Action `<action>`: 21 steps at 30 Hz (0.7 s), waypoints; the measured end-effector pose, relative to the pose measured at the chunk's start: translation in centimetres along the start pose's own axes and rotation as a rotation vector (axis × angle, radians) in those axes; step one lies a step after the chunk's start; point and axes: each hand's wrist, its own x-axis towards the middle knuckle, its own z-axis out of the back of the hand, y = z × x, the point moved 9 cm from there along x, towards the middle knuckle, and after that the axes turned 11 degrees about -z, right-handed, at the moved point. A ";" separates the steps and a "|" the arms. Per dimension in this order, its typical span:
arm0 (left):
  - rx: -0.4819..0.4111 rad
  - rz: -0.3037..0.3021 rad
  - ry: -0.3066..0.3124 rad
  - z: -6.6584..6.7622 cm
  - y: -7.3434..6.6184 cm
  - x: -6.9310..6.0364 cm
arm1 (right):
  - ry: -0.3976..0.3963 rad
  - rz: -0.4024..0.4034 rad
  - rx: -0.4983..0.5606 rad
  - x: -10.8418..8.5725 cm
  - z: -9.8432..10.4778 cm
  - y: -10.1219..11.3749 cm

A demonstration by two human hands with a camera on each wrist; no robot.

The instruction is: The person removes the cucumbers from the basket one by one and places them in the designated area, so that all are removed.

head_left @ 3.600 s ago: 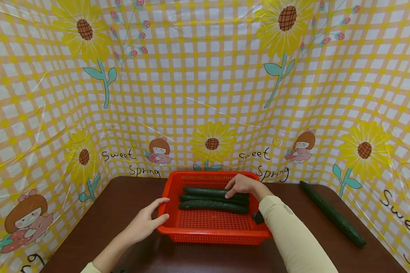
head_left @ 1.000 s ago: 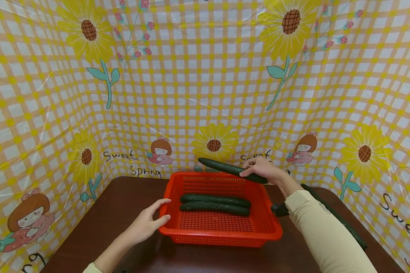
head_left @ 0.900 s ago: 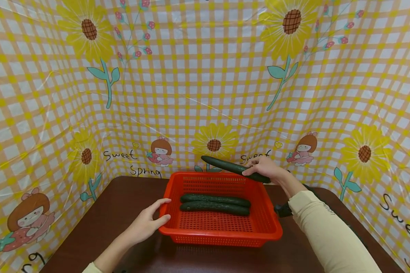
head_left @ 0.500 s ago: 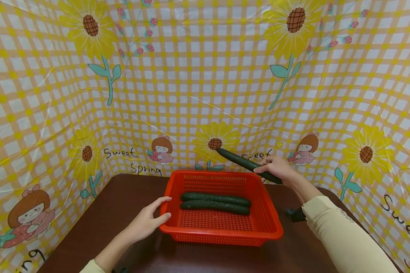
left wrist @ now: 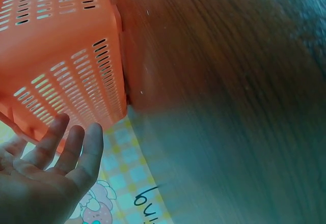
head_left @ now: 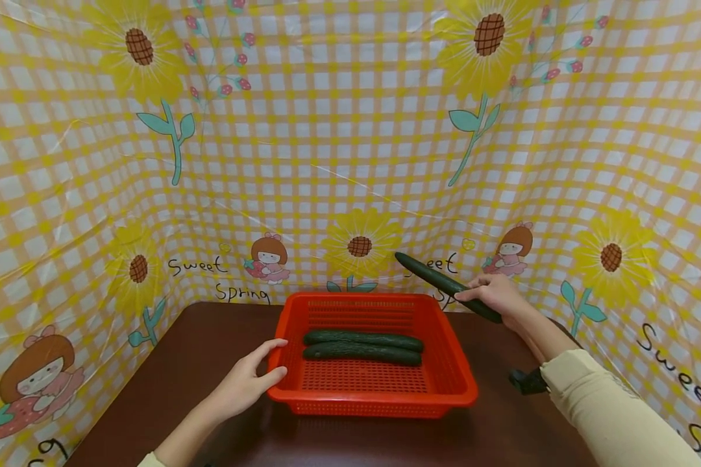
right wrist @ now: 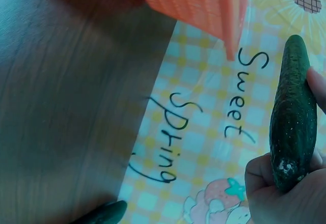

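Cucumber [head_left: 435, 277] hangs aloft near the back right corner of the red basket [head_left: 380, 397], tilted, free tip toward the patterned cloth [head_left: 304, 130]. The right hand [head_left: 500, 296] has its grip closed round the near end; held so far off-centre, it could pivot or slip if that pinch slackens. Lowered hastily, it might knock another cucumber [right wrist: 104, 214], lying on the surface [head_left: 228, 331], and set it rolling. The left hand [head_left: 246, 381] keeps no firm grip, fingers loosely spread at the left rim, so a bump could jostle the cucumber pair [head_left: 362, 353] inside.
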 end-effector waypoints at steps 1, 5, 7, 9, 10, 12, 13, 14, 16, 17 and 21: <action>0.000 0.002 -0.001 0.0 0.1 -0.1 | 0.004 0.000 0.011 0.0 0.1 -0.3; 0.012 -0.002 -0.004 0.0 0.2 -0.1 | 0.002 -0.044 0.076 -0.1 0.6 -2.1; 0.015 -0.002 -0.006 0.0 0.2 -0.1 | -0.015 -0.056 0.074 -0.2 1.0 -3.1; 0.014 0.000 -0.008 0.1 0.2 -0.1 | -0.025 -0.070 0.093 -0.2 1.2 -4.0; 0.010 0.001 -0.008 0.1 0.3 -0.1 | -0.031 -0.071 0.089 -0.2 1.4 -4.4; 0.004 -0.001 -0.006 0.1 0.3 0.0 | -0.042 -0.069 0.093 -0.3 1.5 -5.0; 0.001 -0.002 -0.005 0.1 0.2 0.0 | -0.043 -0.075 0.107 -0.4 1.6 -5.4; 0.000 -0.003 -0.004 0.1 0.2 0.0 | -0.045 -0.081 0.111 -0.5 1.7 -5.7; -0.003 -0.006 -0.004 0.1 0.2 0.0 | -0.063 -0.085 0.092 -0.8 1.9 -6.3; 0.002 -0.011 -0.003 0.1 0.1 0.0 | -0.065 -0.091 0.095 -0.9 1.9 -6.6; 0.008 -0.014 0.001 0.1 0.0 -0.1 | -0.079 -0.116 0.082 -1.4 2.1 -7.9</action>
